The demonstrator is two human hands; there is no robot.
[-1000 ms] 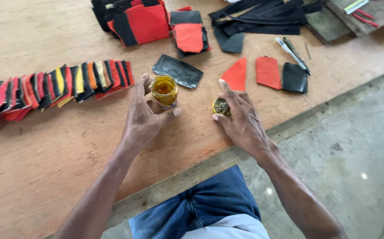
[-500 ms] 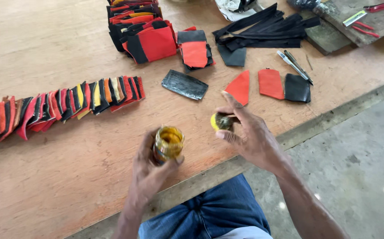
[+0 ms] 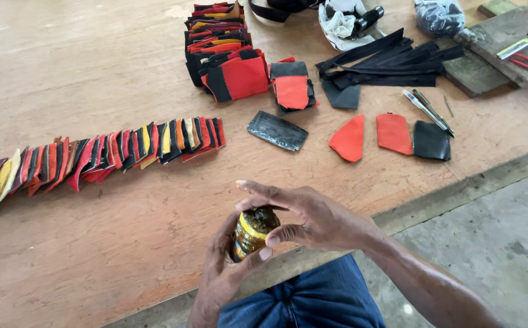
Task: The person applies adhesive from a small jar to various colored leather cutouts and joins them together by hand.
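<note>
Lid (image 3: 261,218) now on jar (image 3: 247,238); jar contents hidden by hands.

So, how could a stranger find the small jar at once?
Look at the near edge of the wooden table. There the left hand grips a small jar while the right hand covers its top. It is the only glass thing, amber with a yellow rim.
</note>
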